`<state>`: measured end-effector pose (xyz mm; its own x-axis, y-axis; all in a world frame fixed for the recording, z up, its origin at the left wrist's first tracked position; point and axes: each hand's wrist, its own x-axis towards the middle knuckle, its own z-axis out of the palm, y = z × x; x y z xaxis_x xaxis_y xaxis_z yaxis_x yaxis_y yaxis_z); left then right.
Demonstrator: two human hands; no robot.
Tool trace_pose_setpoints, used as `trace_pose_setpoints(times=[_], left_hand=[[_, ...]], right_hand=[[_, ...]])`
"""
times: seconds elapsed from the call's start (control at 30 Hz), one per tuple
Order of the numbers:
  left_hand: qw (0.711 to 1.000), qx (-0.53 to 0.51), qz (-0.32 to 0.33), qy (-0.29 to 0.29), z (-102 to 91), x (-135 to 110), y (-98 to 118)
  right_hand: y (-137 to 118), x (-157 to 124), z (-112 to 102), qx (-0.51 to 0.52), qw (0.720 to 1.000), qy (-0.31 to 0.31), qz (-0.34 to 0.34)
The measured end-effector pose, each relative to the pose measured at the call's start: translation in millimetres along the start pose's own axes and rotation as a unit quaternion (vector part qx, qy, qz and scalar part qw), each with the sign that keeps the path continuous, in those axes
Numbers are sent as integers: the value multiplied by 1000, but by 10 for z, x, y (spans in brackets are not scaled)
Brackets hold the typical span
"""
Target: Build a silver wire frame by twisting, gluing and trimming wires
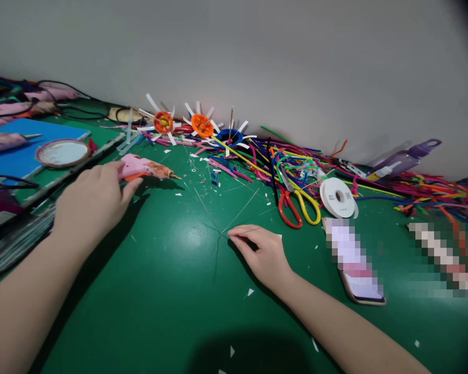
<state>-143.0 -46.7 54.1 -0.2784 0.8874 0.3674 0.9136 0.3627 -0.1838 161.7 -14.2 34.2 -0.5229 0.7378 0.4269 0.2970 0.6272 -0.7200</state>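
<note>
A pink hot glue gun (pixel 138 167) with an orange trigger and a browned front end is in my left hand (pixel 95 197); its nozzle points right. My right hand (pixel 263 254) is closed in a pinch on a bundle of thin wires (pixel 221 234) just above the green table. The wires meet at the fingertips and fan outward in several directions. Between the two hands lies a stretch of table with small white scraps. Scissors (pixel 290 208) with one red and one yellow handle rest beyond my right hand.
Pipe cleaners (pixel 253 161) are heaped along the wall, with orange and blue flower-like pieces (pixel 202 126) among them. A white ribbon spool (pixel 338 197), a phone (pixel 353 259) and a purple bottle (pixel 405 158) are on the right. A blue board (pixel 35 132) and more glue guns are at left.
</note>
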Motion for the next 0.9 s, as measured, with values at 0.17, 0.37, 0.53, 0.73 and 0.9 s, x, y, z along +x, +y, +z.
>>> trace_pose_setpoints(times=[0.17, 0.37, 0.53, 0.73, 0.9], left_hand=[[1000, 4, 1, -20, 23, -3, -45], [999, -9, 24, -24, 48, 10, -75], [998, 2, 54, -23, 100, 34, -113], [997, 1, 64, -44, 185, 60, -161], [996, 10, 63, -59, 202, 74, -165]], right_hand=[[-3, 5, -2, 3, 1000, -1, 0], [-7, -3, 0, -4, 1000, -1, 2], [-4, 2, 0, -4, 1000, -2, 2], [-9, 0, 2, -5, 1000, 0, -3], [-12, 4, 5, -1, 1000, 0, 3]])
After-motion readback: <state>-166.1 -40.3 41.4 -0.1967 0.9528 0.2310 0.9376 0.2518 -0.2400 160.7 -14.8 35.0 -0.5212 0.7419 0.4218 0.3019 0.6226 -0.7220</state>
